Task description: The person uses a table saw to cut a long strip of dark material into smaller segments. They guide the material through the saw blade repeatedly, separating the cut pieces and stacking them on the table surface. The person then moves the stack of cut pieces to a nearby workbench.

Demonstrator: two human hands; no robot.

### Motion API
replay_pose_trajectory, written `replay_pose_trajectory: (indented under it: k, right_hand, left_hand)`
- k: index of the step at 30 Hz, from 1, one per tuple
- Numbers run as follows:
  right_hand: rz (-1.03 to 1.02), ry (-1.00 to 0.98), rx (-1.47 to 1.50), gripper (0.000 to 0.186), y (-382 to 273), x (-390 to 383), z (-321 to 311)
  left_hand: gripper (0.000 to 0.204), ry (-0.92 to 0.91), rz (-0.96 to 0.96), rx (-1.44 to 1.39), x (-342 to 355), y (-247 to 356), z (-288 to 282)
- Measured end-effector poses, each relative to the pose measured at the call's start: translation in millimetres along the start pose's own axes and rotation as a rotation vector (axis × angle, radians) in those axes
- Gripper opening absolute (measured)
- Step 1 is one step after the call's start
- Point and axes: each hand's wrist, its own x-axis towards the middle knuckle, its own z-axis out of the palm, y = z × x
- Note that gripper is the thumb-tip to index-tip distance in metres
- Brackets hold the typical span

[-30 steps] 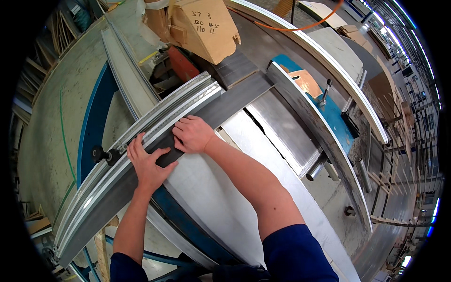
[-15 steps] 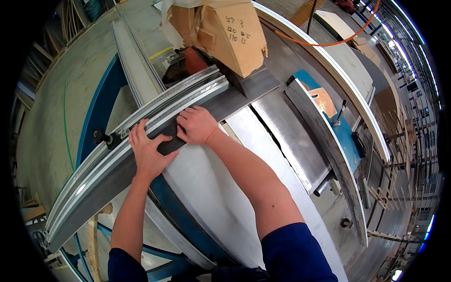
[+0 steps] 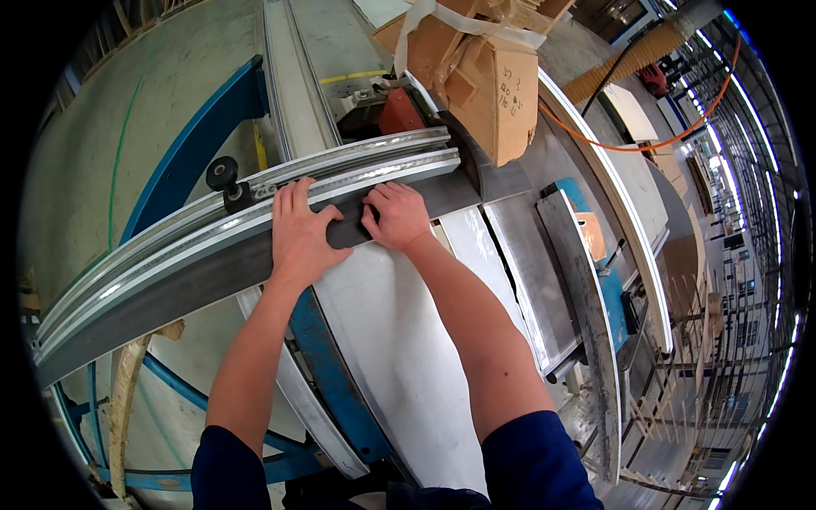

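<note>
Both hands are down on the long grey aluminium profile (image 3: 212,255), which lies across the white machine table (image 3: 391,340) and runs up to the red saw head (image 3: 399,112). The left hand (image 3: 299,231) lies flat with fingers spread over the profile's ribbed top, fingertips at its far edge, just short of the black clamp knob (image 3: 223,174). The right hand (image 3: 395,217) sits nearer the saw head, fingers curled and pressing on the profile's dark flat face, not wrapped round it. So no pinch here: it's a press-down hold from both palms.

By the look of it, this is the positioning step, the profile being seated against the fence toward the saw head. The next move would call for steady downward pressure and a straight slide along the table, keeping fingers back from the saw head. A cardboard box (image 3: 484,76) sits just beyond the saw head.
</note>
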Motion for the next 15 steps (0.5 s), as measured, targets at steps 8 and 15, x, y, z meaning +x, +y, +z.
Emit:
replay_pose_trajectory:
  k: [8, 15]
  right_hand:
    - [-0.008, -0.016, -0.019, 0.009, -24.8, -15.0, -20.8]
    - [-0.004, -0.014, 0.014, 0.007, -62.1, -33.5, -42.0]
  left_hand:
    - [0.048, 0.008, -0.008, -0.045, -26.1, 12.9, -12.0]
    - [0.043, 0.034, 0.064, -0.106, -70.5, 24.9, -50.5]
